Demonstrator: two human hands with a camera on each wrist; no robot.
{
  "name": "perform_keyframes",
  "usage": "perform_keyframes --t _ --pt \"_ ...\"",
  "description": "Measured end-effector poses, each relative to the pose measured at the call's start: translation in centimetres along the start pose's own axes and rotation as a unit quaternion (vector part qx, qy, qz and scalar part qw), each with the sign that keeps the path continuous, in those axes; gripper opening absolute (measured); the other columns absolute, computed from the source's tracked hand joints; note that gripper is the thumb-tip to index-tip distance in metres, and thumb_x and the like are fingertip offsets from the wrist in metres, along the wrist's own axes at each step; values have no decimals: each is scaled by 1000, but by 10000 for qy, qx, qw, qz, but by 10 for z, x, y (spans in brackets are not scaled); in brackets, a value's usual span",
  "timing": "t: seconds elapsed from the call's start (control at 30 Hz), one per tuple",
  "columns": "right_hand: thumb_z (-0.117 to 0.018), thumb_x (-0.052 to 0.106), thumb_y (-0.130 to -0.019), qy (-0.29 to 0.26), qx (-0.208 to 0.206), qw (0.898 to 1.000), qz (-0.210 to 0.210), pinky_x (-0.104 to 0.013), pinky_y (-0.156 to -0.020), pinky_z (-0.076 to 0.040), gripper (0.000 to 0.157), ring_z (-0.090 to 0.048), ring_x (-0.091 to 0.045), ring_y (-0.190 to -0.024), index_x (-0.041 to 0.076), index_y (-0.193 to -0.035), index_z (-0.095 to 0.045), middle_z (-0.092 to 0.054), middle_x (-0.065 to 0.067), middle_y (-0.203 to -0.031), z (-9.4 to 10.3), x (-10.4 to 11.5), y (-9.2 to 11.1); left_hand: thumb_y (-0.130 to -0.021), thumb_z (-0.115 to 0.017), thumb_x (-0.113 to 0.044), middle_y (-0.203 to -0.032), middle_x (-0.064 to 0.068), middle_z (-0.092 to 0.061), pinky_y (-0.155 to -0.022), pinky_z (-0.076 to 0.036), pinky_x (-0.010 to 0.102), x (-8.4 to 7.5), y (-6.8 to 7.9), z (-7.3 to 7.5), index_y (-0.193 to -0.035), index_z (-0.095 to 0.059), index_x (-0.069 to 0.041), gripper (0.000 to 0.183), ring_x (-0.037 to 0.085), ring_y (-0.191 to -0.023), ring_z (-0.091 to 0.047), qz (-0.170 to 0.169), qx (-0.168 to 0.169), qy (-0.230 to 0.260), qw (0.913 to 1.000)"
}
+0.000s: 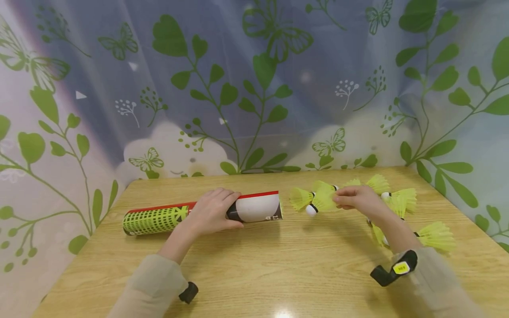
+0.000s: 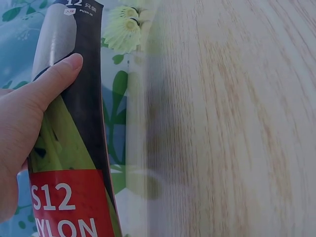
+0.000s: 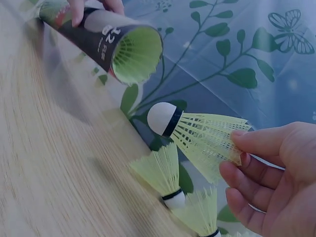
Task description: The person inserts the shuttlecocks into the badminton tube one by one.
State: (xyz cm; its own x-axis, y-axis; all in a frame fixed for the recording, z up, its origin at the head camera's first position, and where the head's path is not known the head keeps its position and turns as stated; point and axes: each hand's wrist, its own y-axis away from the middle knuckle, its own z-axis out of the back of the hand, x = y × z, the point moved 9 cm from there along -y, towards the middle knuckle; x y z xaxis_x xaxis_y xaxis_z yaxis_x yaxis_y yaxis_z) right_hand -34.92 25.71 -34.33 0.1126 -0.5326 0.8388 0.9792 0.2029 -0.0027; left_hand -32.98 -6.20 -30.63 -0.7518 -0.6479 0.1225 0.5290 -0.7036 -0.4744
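My left hand (image 1: 212,211) grips a long printed shuttlecock tube (image 1: 256,209) round its middle. The tube lies sideways, its mouth toward the right; in the right wrist view a yellow-green shuttlecock skirt (image 3: 134,55) shows inside that mouth. Between thumb and fingertips, my right hand (image 1: 361,202) pinches a yellow shuttlecock (image 3: 202,137) by the rim of its skirt. Its white cork (image 3: 162,118) points toward the tube, a short gap away from the mouth. Behind it in the head view sits another shuttlecock (image 1: 301,198).
Several loose yellow shuttlecocks, among them one at the front right (image 1: 436,236) and one farther back (image 1: 407,198), lie around and beyond my right forearm, which partly hides some. The wooden table (image 1: 278,269) ends at a patterned curtain (image 1: 222,92) behind.
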Motion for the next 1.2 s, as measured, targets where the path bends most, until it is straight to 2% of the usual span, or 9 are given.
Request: perform_keyframes --t 0.2,0.43,0.57,0.77,0.93,1.2 --pt "-59 29 -91 -507 -12 9986 168 -47 -91 -44 48 -62 -20 -97 -8 -121 -55 -56 -21 -119 -13 15 -3 -64 -79 -52 -110 8 -62 -83 -48 39 1 -1 -2 -119 -60 -4 75 24 -98 -57 34 40 -11 10000" --pt "-60 23 -91 -876 -175 9957 230 -44 -89 -46 46 -63 -12 -90 -10 -122 -54 -61 -18 -112 -31 29 -6 -63 -79 -52 -108 8 -63 -83 -48 39 1 -1 -1 -117 -61 -4 75 24 -97 -57 -34 -67 -23 10000" --pt "-60 20 -91 -1007 -276 9941 279 -44 -89 -46 43 -63 -15 -90 -11 -120 -55 -61 -17 -111 -39 34 -6 -63 -79 -53 -109 8 -63 -83 -48 39 1 -2 -1 -118 -61 -4 75 24 -97 -57 -16 -14 -27 10000" --pt "-60 20 -91 -1041 -216 9938 323 -48 -90 -44 41 -62 -24 -94 -10 -119 -57 -63 -16 -107 -50 38 -9 -64 -79 -52 -109 8 -62 -84 -47 39 1 -2 -2 -119 -60 -4 75 24 -98 -57 37 67 3 10000" --pt "-60 18 -91 -1077 -126 9935 349 -47 -89 -45 38 -62 -23 -94 -10 -117 -58 -63 -16 -107 -58 42 -11 -64 -79 -53 -109 8 -62 -84 -47 39 1 -2 -3 -119 -60 -4 76 24 -98 -57 41 89 -7 10000" --pt "-60 17 -91 -1090 -1 9932 417 -47 -86 -47 32 -63 -23 -90 -8 -112 -61 -66 -11 -96 -73 45 -12 -64 -79 -53 -109 9 -62 -84 -47 39 1 -2 -3 -119 -60 -3 77 24 -97 -57 23 74 6 10000"
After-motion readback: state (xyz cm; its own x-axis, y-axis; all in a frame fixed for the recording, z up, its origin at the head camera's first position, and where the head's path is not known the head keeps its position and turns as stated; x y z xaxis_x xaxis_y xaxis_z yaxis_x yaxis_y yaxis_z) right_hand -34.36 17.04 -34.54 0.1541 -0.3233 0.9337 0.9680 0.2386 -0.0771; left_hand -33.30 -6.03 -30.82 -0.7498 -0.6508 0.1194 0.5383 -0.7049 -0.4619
